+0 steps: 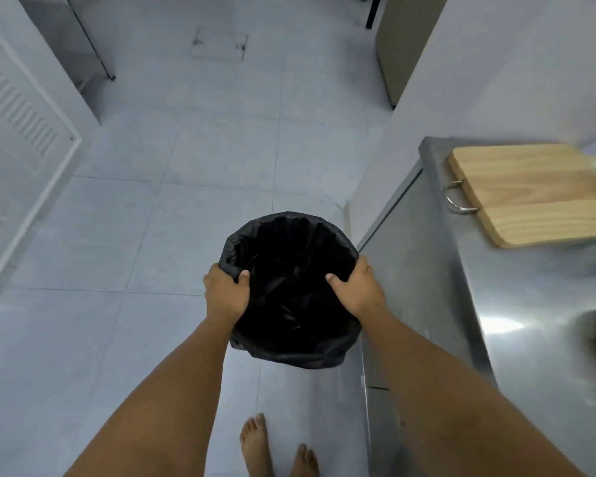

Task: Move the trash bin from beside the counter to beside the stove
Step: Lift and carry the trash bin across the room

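Black plastic lines the round trash bin [291, 290], the liner folded over its rim and hanging loose down the near side. Both hands grip that rim: the left hand [226, 292] clasps the left edge with its thumb hooked inside the opening, and the right hand [356, 287] clasps the right edge the same way, thumb inside and fingers wrapped outside. The bin sits over the pale grey tiled floor [172, 187], just beside the front corner of the stainless steel tabletop [530, 304] on the right; whether its base touches the floor cannot be told. On the tabletop lies a light wooden cutting board [537, 194] with a metal loop handle [456, 197] on its left end. Two bare feet [276, 449] stand on the tiles below the bin. A white louvred door [21, 125] stands at the left. No brand, label or writing can be read anywhere.
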{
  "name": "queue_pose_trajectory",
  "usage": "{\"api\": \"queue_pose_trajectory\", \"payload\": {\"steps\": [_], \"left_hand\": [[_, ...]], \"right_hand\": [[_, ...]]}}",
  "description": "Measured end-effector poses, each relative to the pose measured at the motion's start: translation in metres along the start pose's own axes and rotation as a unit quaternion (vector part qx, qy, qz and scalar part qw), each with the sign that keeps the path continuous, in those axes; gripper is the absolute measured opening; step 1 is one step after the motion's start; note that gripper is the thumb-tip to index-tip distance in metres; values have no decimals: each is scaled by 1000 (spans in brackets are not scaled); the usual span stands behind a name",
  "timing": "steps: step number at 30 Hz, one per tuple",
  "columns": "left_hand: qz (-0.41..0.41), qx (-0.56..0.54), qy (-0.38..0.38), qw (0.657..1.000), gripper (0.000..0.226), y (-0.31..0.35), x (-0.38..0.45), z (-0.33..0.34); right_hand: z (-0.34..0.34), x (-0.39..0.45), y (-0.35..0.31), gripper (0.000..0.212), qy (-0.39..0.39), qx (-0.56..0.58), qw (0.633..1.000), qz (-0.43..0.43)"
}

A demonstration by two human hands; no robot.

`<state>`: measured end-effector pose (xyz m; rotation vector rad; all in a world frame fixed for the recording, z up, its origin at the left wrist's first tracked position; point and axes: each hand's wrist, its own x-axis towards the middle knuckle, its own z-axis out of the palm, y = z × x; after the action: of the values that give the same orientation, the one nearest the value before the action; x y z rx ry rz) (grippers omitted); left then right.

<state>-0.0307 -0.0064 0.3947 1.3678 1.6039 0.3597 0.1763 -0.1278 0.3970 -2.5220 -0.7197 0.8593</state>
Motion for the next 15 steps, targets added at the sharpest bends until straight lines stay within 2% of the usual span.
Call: {"api": "queue_pose_trajectory", "payload": {"steps": [9, 15], "left_hand": [[-3, 32, -36, 999, 65, 32, 6, -55], [2, 32, -52, 998, 63, 54, 28, -72]], "right_hand": [[-21, -16, -52, 83, 1, -6, 1000, -4], [-24, -7, -76, 79, -4, 14, 1000, 7]]}}
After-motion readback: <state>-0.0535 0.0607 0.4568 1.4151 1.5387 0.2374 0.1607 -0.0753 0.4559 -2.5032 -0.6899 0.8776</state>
